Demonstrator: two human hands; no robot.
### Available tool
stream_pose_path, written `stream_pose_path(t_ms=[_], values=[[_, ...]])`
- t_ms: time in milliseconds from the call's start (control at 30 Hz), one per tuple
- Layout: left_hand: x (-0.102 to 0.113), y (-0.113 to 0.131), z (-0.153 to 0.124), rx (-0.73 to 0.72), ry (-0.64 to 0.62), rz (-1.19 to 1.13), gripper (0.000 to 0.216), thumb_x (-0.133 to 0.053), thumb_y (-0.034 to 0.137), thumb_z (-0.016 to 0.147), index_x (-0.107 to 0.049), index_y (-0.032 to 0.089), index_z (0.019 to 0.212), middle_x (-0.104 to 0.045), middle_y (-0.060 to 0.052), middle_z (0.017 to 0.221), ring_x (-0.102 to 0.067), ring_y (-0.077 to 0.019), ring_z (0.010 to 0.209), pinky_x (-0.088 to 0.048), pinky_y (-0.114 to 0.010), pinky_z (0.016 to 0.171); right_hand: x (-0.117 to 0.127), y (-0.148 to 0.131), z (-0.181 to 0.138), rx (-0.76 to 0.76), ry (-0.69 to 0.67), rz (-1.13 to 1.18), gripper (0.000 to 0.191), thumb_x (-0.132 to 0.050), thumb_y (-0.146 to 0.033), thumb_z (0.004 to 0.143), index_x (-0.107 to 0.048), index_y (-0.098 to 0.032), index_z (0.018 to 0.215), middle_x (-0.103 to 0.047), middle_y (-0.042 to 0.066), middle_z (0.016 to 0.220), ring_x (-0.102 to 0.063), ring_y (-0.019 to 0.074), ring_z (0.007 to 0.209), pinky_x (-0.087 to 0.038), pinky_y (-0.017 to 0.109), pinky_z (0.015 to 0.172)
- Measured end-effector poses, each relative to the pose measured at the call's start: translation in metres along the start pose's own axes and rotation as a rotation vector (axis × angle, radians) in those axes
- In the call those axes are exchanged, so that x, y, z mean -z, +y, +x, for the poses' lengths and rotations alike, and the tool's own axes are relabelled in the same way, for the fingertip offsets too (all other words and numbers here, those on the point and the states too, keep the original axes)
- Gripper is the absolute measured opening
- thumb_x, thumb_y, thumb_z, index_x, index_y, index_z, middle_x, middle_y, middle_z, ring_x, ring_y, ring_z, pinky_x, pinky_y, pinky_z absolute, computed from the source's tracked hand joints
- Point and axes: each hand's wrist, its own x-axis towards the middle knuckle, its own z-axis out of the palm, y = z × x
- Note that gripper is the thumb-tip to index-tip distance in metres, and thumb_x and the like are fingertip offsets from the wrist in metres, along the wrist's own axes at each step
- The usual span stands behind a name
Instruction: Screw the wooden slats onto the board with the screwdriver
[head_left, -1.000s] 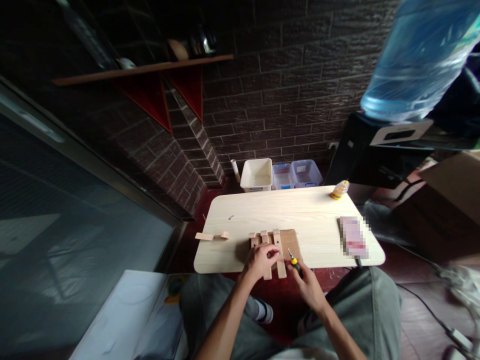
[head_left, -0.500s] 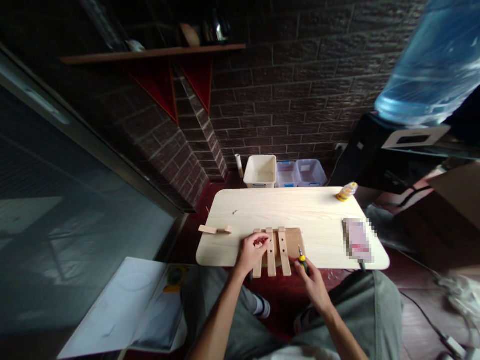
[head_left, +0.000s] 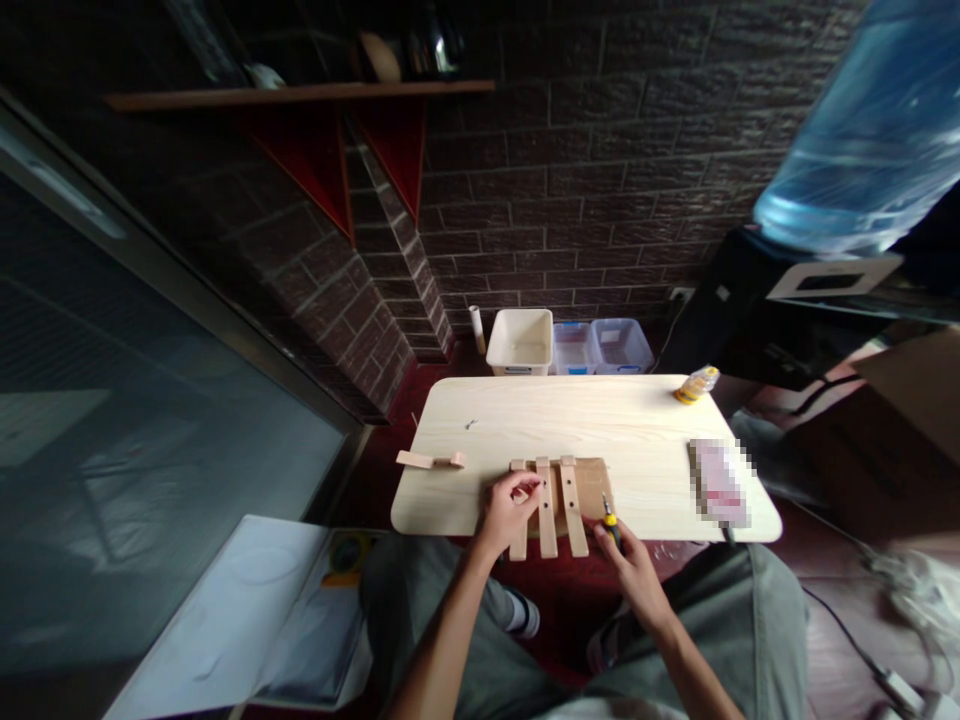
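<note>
Three pale wooden slats, the middle one (head_left: 548,520) and the right one (head_left: 574,520) with dark holes, lie side by side over a brown cardboard piece (head_left: 595,480) at the table's near edge. My left hand (head_left: 508,512) rests over the left slat (head_left: 518,545), its thumb and fingertips pinched together beside a hole in the middle slat. Whatever is in that pinch is too small to make out. In my right hand (head_left: 634,570) is a yellow-and-black screwdriver (head_left: 612,527), its tip pointing up and away, right of the slats and apart from them.
On the pale table (head_left: 480,400) are wooden pieces (head_left: 431,460) at the left, a small metal item (head_left: 470,425), a yellow-capped clear container (head_left: 697,385) and a blurred-out flat object (head_left: 720,483). Bins (head_left: 520,342) stand behind it. An open booklet or folder (head_left: 202,620) is at lower left.
The view has shifted slightly, so the slats and both hands sit a little lower and further right. The left pinch and the right hand's hold on the screwdriver look the same.
</note>
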Motion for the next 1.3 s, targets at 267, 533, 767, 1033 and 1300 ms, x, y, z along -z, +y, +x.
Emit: stream_pose_path(t_ms=[267,533,767,1033,1300], values=[[-0.021,0.017,-0.002,-0.111,-0.152,0.172,0.017,-0.062,0.019,0.085,-0.074,0.021,0.097,-0.075,-0.003,0.095,-0.068,-0.0144,0.08,-0.054,-0.024,0.075,0.0,0.006,0.0,0.023,0.008,0.015,0.062,-0.059,-0.066,0.082,-0.066,-0.018,0.121,-0.071,0.011,0.111,-0.062,0.0297,0.106,-0.044,0.046,0.101],[-0.026,0.024,-0.001,-0.224,-0.272,0.381,0.018,-0.061,0.016,0.085,-0.074,0.025,0.094,-0.074,-0.003,0.094,-0.067,-0.0174,0.087,-0.052,-0.027,0.081,0.003,0.004,0.0,0.04,-0.006,0.021,0.057,-0.058,-0.063,0.084,-0.068,-0.019,0.12,-0.071,0.01,0.11,-0.062,0.0295,0.105,-0.044,0.046,0.101],[-0.034,0.027,0.001,-0.29,-0.284,0.453,0.021,-0.062,0.01,0.083,-0.073,0.025,0.091,-0.075,-0.002,0.092,-0.067,-0.0182,0.088,-0.049,-0.029,0.083,0.005,0.001,-0.001,0.045,-0.02,0.051,0.054,-0.058,-0.061,0.086,-0.068,-0.019,0.119,-0.071,0.01,0.112,-0.061,0.0294,0.111,-0.043,0.046,0.103],[-0.038,0.03,0.002,-0.25,-0.277,0.435,0.018,-0.064,0.014,0.082,-0.074,0.024,0.091,-0.074,-0.003,0.089,-0.066,-0.017,0.084,-0.05,-0.027,0.079,0.007,-0.003,-0.001,0.069,0.003,0.052,0.056,-0.061,-0.063,0.083,-0.069,-0.019,0.117,-0.072,0.01,0.108,-0.062,0.0301,0.109,-0.045,0.046,0.1],[-0.038,0.024,0.004,-0.16,-0.29,0.367,0.017,-0.063,0.018,0.082,-0.074,0.024,0.093,-0.075,-0.002,0.091,-0.067,-0.0151,0.08,-0.052,-0.023,0.073,0.009,-0.002,-0.002,0.043,0.028,0.013,0.059,-0.06,-0.07,0.078,-0.073,-0.019,0.104,-0.074,0.009,0.096,-0.065,0.0293,0.097,-0.051,0.04,0.089]])
